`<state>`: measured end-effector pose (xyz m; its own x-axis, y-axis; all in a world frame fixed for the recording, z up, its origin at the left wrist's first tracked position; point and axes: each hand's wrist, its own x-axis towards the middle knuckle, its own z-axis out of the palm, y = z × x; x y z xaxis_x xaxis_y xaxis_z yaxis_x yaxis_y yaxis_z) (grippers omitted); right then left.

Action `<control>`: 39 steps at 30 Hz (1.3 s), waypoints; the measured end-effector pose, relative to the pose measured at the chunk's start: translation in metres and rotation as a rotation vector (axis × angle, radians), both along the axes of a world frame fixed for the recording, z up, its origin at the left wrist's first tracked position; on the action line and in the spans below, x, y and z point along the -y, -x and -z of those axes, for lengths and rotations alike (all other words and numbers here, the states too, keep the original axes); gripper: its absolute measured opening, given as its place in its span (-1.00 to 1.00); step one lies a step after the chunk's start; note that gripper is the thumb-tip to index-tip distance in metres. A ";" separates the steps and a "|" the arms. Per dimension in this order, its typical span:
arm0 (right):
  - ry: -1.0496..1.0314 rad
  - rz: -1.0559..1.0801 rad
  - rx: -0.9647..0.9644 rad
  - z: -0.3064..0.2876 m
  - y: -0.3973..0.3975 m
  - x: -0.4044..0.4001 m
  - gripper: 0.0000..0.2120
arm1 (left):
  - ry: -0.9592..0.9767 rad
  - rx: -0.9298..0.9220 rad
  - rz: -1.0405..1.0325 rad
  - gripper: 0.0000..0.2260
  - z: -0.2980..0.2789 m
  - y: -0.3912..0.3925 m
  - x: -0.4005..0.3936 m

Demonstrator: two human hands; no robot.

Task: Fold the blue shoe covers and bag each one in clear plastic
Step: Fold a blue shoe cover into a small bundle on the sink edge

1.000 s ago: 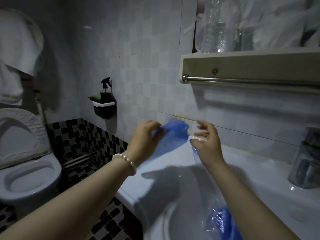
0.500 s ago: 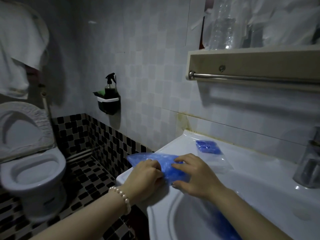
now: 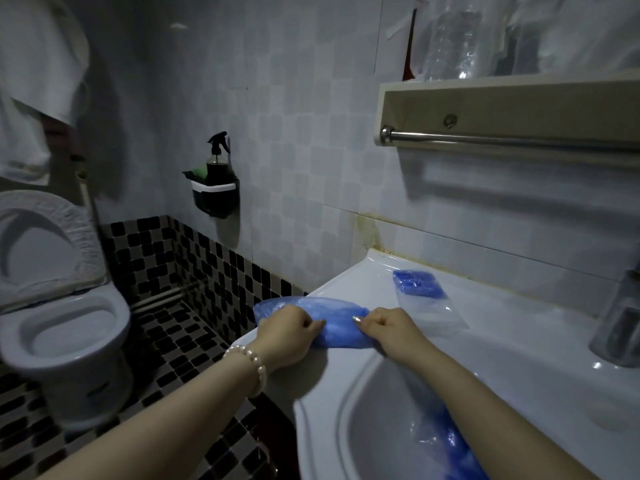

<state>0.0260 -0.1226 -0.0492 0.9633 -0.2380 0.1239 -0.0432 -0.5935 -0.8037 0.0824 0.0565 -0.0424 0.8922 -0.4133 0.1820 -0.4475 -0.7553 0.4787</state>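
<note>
Blue shoe covers are what we are working on, but the largest thing before us is the white sink (image 3: pixel 502 368), filling the near right, its basin at the bottom edge and its flat rim running to the tiled wall. Left of it, across the black-and-white floor tiles, we see the toilet (image 3: pixel 65 327) with its lid raised. High on the right a shelf (image 3: pixel 512 98) carries a metal towel rail. On the far left part of the sink rim lies the blue shoe cover (image 3: pixel 337 327), stretched flat along the edge. Our left hand (image 3: pixel 287 332) has its fingers curled down onto the cover's left portion, pinching the film; our right hand (image 3: pixel 388 329) does likewise just beside it, thumb and fingertips gripping the right portion. Farther back on the rim, near the wall, rests a clear plastic bag (image 3: pixel 433 306) with a folded blue cover inside its far end. More blue plastic (image 3: pixel 457 448) shows in the basin under our right forearm. A spray bottle (image 3: pixel 217 164) stands in a dark wall holder. A pearl bracelet (image 3: pixel 251 363) circles our left wrist.
</note>
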 end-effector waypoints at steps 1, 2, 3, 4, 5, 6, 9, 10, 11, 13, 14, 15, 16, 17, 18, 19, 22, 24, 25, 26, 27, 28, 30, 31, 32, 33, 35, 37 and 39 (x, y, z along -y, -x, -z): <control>0.076 0.059 -0.037 -0.002 0.000 -0.004 -0.62 | -0.056 0.022 -0.037 -0.57 0.001 0.001 0.002; 0.201 0.119 -0.068 -0.005 0.000 -0.009 -0.65 | -0.097 0.048 -0.061 -0.61 0.001 0.002 0.003; 0.346 0.174 -0.083 -0.007 0.000 -0.014 -0.70 | -0.126 0.073 -0.069 -0.66 0.001 0.002 0.005; 0.467 0.216 -0.078 -0.009 0.001 -0.019 -0.74 | -0.158 0.112 -0.070 -0.70 0.001 0.003 0.006; 0.545 0.242 -0.066 -0.009 0.002 -0.022 -0.75 | -0.210 0.166 -0.072 -0.72 -0.001 0.005 0.006; 0.600 0.249 -0.043 -0.009 0.004 -0.025 -0.76 | -0.271 0.227 -0.074 -0.73 -0.002 0.007 0.007; 0.756 0.245 0.049 -0.004 0.007 -0.027 -0.79 | -0.367 0.412 -0.079 -0.76 -0.007 0.013 0.008; 0.782 0.243 0.068 -0.004 0.006 -0.026 -0.80 | -0.343 0.505 -0.057 -0.79 -0.007 0.014 0.007; 0.791 0.241 0.078 -0.003 0.005 -0.024 -0.83 | -0.338 0.609 -0.012 -0.81 -0.007 0.014 0.007; 0.738 0.222 0.107 -0.001 0.002 -0.019 -0.86 | -0.318 0.752 0.082 -0.83 -0.005 0.012 0.006; 0.689 0.208 0.123 0.000 0.001 -0.018 -0.87 | -0.293 0.812 0.120 -0.87 -0.004 0.010 0.006; 0.643 0.185 0.131 0.002 -0.002 -0.016 -0.86 | -0.268 0.831 0.167 -0.90 -0.003 0.008 0.006; 0.598 0.148 0.128 0.002 -0.003 -0.015 -0.81 | -0.229 0.824 0.226 -0.92 -0.001 0.004 0.007; 0.551 0.099 0.124 0.002 -0.005 -0.013 -0.70 | -0.172 0.769 0.299 -0.92 -0.001 0.002 0.007; 0.490 0.049 0.110 0.001 -0.005 -0.012 -0.56 | -0.104 0.683 0.354 -0.91 -0.001 -0.001 0.006; 0.425 0.011 0.082 0.001 -0.006 -0.011 -0.44 | -0.034 0.603 0.378 -0.87 0.000 -0.005 0.005; 0.313 -0.027 -0.037 0.001 -0.008 -0.008 -0.31 | 0.012 0.459 0.308 -0.56 0.010 -0.018 -0.005; 0.226 -0.039 -0.052 -0.001 -0.009 -0.006 -0.32 | 0.000 0.374 0.218 -0.33 0.006 -0.018 -0.009; 0.151 -0.047 -0.036 -0.004 -0.010 -0.004 -0.34 | 0.027 0.286 0.203 -0.31 0.002 -0.016 -0.011; 0.073 -0.059 -0.017 -0.008 -0.009 -0.003 -0.36 | 0.067 0.192 0.218 -0.35 0.001 -0.016 -0.011; -0.001 -0.076 -0.004 -0.013 -0.009 -0.003 -0.39 | 0.094 0.129 0.243 -0.43 -0.001 -0.014 -0.010; -0.058 -0.089 -0.007 -0.017 -0.008 -0.003 -0.42 | 0.121 0.102 0.266 -0.50 -0.001 -0.013 -0.009; -0.110 -0.087 -0.029 -0.023 -0.009 -0.004 -0.47 | 0.169 0.104 0.304 -0.63 -0.002 -0.012 -0.010; -0.116 -0.079 -0.045 -0.024 -0.011 -0.005 -0.48 | 0.189 0.110 0.315 -0.68 -0.002 -0.012 -0.011; -0.116 -0.073 -0.054 -0.026 -0.012 -0.006 -0.50 | 0.214 0.107 0.322 -0.72 -0.002 -0.013 -0.013; -0.107 -0.066 -0.048 -0.026 -0.013 -0.006 -0.51 | 0.253 0.110 0.326 -0.74 -0.002 -0.014 -0.015; -0.096 -0.042 -0.011 -0.023 -0.014 -0.007 -0.55 | 0.316 0.134 0.320 -0.74 0.000 -0.014 -0.017; -0.109 0.009 0.025 -0.019 -0.014 -0.009 -0.57 | 0.305 0.191 0.316 -0.72 0.002 -0.016 -0.017; -0.099 0.062 0.066 -0.012 -0.015 -0.010 -0.51 | 0.233 0.296 0.329 -0.74 0.004 -0.017 -0.015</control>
